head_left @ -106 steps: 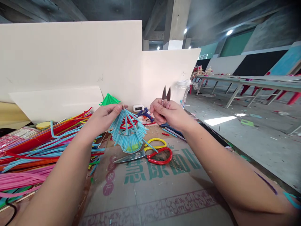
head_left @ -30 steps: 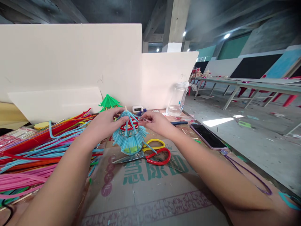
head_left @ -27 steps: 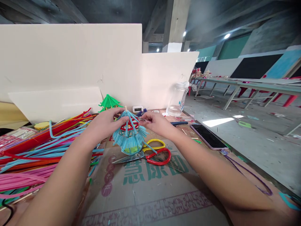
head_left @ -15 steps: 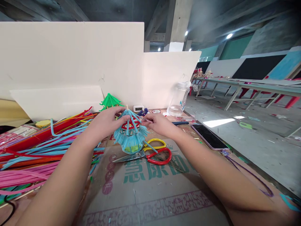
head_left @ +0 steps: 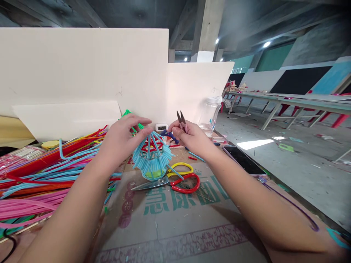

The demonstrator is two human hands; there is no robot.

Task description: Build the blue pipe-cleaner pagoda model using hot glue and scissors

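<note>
Our left grip [head_left: 122,140] hangs just above and beside the peak of the blue model [head_left: 152,157], thumb and fingers parted, with nothing that we can see between them. We cannot tell whether the thumb tip touches the peak. Our right grip [head_left: 193,137] is closed around small snips [head_left: 183,126], their blades pointing upward and standing apart. We judge that they are held so to keep their points clear of the model, while the left grip is near enough to steady it.

The blue model stands upright on the printed cardboard [head_left: 153,233], below and between our two grips, seemingly set there so that both reach it easily. The scissors [head_left: 163,181] lie below both grips, along the model's near side (too big, we would guess, for such fine work). Coloured stems [head_left: 52,179] heap left of the left grip, probably to spare the cardboard. A green model [head_left: 126,113] is mostly hidden behind the left grip; the glue gun [head_left: 172,136] lies just beyond the right.
</note>
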